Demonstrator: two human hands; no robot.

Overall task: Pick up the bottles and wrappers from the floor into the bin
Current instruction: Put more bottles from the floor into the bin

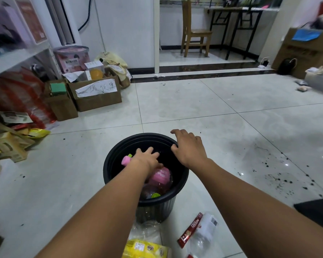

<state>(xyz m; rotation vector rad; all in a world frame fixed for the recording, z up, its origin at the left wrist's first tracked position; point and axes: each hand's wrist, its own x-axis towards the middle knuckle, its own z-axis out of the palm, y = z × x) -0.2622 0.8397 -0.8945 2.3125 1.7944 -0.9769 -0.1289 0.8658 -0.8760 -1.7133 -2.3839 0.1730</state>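
A black ribbed bin (119, 175) stands on the tiled floor in front of me. Inside lie a pink-labelled bottle (160, 176), a pink cap (125, 160) and a green cap (155, 195). My left hand (147, 158) reaches into the bin, fingers spread flat over the bottles, holding nothing that I can see. My right hand (189, 148) grips the bin's far right rim, thumb inside. On the floor near me lie a red coffee sachet (189, 230), a clear crushed bottle (206, 232), a yellow wrapper pack (145, 248) and a clear plastic wrapper (144, 229).
Cardboard boxes (97, 97) full of clutter stand at the left by a shelf, with flattened cartons (7, 144) and a yellow packet (39, 132) nearer. A wooden chair (194, 32) stands beyond a floor step. Dark specks (287, 175) dot the right tiles. A grey box (321, 83) is far right.
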